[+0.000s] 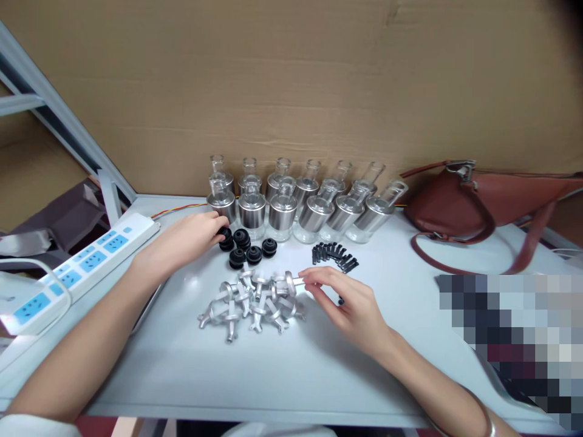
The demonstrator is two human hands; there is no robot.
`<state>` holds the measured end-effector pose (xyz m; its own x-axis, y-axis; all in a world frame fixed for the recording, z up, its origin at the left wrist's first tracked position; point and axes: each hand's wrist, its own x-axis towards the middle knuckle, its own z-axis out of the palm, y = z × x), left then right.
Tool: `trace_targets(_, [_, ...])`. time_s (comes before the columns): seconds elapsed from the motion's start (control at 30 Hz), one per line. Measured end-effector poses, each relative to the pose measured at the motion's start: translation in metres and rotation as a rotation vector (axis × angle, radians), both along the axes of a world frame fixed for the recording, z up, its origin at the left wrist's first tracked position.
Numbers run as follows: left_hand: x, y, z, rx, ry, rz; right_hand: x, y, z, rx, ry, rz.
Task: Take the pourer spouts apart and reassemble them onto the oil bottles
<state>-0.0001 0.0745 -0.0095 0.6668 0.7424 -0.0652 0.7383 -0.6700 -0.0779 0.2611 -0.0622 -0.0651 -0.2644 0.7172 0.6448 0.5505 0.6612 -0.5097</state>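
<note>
Before the bottles [283, 213], my right hand [353, 303] is pinching a metal spout [289, 283], probably stiff and slick, by its stem; my left hand [197, 235] is touching a stopper [226, 244], its grip unclear.

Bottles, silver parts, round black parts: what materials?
Bottles: probably clear glass, glossy; see-through with sharp highlights, though clear plastic is possible. Their grey bands: metal or metallic coating, satin; streaky sheen.
Silver parts: likely metal, or metallized plastic; silvery grey with bright glints.
Round black parts: rubber or plastic, can't tell which; dark, faint sheen.
</note>
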Motion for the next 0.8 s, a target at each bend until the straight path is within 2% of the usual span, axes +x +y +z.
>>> trace_targets(0.43, [0.002, 0.004, -0.007, -0.028, -0.015, 0.033, 0.002, -0.001, -0.003, 0.01, -0.012, -0.02])
trace_targets(0.8, [0.001, 0.013, -0.019, -0.068, -0.096, -0.001, 0.003, 0.0, -0.004, 0.004, 0.004, -0.014])
